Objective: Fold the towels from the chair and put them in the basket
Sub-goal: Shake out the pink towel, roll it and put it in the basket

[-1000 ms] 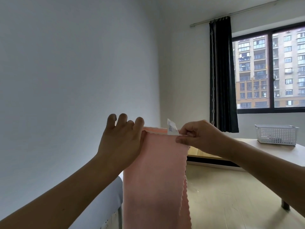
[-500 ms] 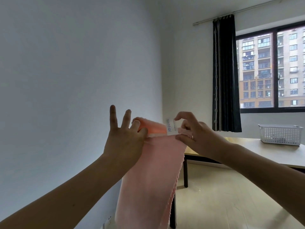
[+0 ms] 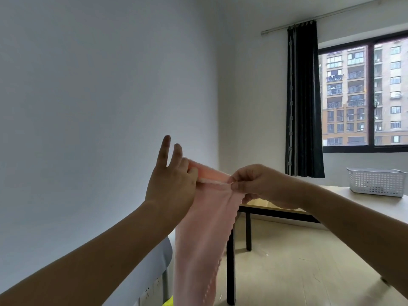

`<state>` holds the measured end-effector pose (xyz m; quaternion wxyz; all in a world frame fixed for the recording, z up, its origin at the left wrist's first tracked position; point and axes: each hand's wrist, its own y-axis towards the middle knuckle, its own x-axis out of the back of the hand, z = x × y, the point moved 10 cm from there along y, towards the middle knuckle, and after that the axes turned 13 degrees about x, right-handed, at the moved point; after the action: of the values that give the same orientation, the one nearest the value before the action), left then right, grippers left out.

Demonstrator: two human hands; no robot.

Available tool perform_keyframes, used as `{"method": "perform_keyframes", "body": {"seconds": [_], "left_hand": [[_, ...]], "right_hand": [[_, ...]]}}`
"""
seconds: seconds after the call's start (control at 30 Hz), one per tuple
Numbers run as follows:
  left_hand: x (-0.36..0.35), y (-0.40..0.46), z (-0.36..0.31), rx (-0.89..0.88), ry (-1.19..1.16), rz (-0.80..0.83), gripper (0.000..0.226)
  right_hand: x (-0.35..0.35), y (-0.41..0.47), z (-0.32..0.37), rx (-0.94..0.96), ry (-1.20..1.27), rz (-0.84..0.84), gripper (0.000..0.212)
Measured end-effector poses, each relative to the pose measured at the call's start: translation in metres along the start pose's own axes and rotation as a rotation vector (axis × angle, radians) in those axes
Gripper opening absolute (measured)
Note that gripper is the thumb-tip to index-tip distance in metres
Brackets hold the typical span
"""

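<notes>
The left hand (image 3: 171,186), at centre frame, pinches the top edge of the pink towel (image 3: 203,235) between its thumb and the fingers behind the cloth; two other fingers (image 3: 165,149) stand straight up and slightly spread, touching nothing. Just to the right, the right hand (image 3: 254,182) has its fingers curled over and its thumb pressed against them, pinching the same top edge. The two hands are close together, with a short orange-pink stretch of folded cloth running taut between them.

From that edge the towel hangs straight down in the lower middle of the frame, its scalloped right edge visible, its bottom end cut off by the lower border. Both forearms reach in from the lower corners.

Behind the towel, at lower left, is the pale grey back of the chair (image 3: 154,274), and a small patch of bright yellow cloth (image 3: 168,302) shows at the bottom edge beside it. At right stands a light wooden table (image 3: 340,195) with black legs; the white perforated basket (image 3: 377,181) sits on it near the right border, well apart from the hands. Above it are a window (image 3: 362,93) and a dark curtain (image 3: 303,100).
</notes>
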<state>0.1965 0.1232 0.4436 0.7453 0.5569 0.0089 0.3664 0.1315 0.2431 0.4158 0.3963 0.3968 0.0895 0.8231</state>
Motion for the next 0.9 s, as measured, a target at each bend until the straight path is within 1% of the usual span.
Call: {"method": "perform_keyframes", "body": {"seconds": [0.07, 0.17, 0.23, 0.3, 0.37, 0.4, 0.43, 0.5, 0.57, 0.67, 0.77, 0.8, 0.83, 0.9], "left_hand": [[-0.004, 0.002, 0.011, 0.056, -0.084, -0.015, 0.036], [-0.006, 0.003, 0.021, 0.095, -0.244, -0.085, 0.018], [-0.009, 0.006, 0.027, 0.135, -0.328, -0.089, 0.018], [-0.017, 0.007, 0.031, 0.183, -0.336, -0.014, 0.023], [-0.028, 0.008, 0.033, 0.221, -0.341, 0.122, 0.029], [-0.034, 0.008, 0.033, 0.234, -0.365, 0.180, 0.028], [-0.037, 0.008, 0.032, 0.241, -0.404, 0.225, 0.025], [-0.047, 0.006, 0.029, 0.244, -0.563, 0.315, 0.019], [-0.063, 0.002, 0.019, 0.228, -0.730, 0.458, 0.014], [-0.092, -0.003, 0.003, 0.183, -0.773, 0.635, 0.002], [-0.137, -0.010, -0.014, 0.188, -0.814, 0.814, 0.013], [-0.152, -0.012, -0.017, 0.221, -0.833, 0.841, 0.017], [-0.164, -0.012, -0.018, 0.266, -0.830, 0.825, 0.021], [-0.177, -0.008, -0.016, 0.316, -0.716, 0.669, 0.030]], "right_hand": [[0.009, 0.001, 0.003, 0.030, -0.131, -0.050, 0.011], [0.021, -0.001, 0.008, 0.089, -0.230, -0.136, 0.010], [0.025, -0.002, 0.011, 0.146, -0.288, -0.170, 0.009], [0.024, -0.003, 0.014, 0.177, -0.362, -0.176, 0.012], [0.022, -0.004, 0.014, 0.183, -0.449, -0.157, 0.008], [0.020, -0.003, 0.011, 0.171, -0.475, -0.141, 0.011], [0.018, -0.002, 0.007, 0.147, -0.487, -0.115, 0.014], [0.012, -0.001, -0.005, 0.080, -0.483, -0.042, 0.015], [0.007, 0.000, -0.022, 0.009, -0.467, 0.039, 0.013], [0.000, 0.006, -0.046, -0.027, -0.512, 0.127, 0.011], [-0.001, 0.016, -0.068, -0.007, -0.576, 0.123, 0.014], [0.000, 0.021, -0.076, 0.004, -0.580, 0.093, 0.016], [0.004, 0.026, -0.082, 0.018, -0.567, 0.040, 0.018], [0.011, 0.034, -0.094, 0.062, -0.461, -0.124, 0.017]]}}
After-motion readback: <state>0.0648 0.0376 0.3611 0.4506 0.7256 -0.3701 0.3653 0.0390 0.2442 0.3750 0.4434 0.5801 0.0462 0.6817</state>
